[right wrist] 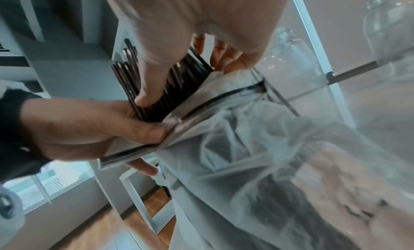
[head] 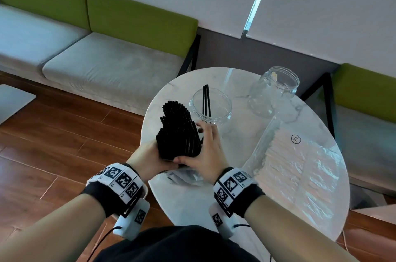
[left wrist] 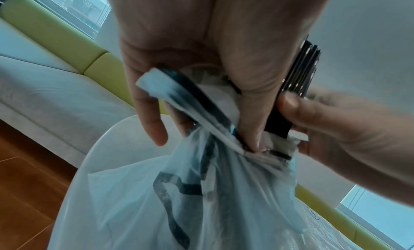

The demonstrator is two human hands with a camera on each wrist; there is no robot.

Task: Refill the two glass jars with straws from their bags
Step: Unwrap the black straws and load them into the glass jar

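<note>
- Our left hand [head: 147, 160] and right hand [head: 205, 152] both clasp a thick bundle of black straws [head: 179, 131], held upright above the near edge of the round tabletop [head: 188, 208].
- The left hand also pinches the emptied clear bag [left wrist: 201, 192] hanging below the bundle.
- Just beyond stands the nearer glass jar [head: 211, 107] holding a few black straws; the farther glass jar [head: 274, 90] sits right of it.
- A bag of pale straws [head: 287, 167] lies on the right.
</note>
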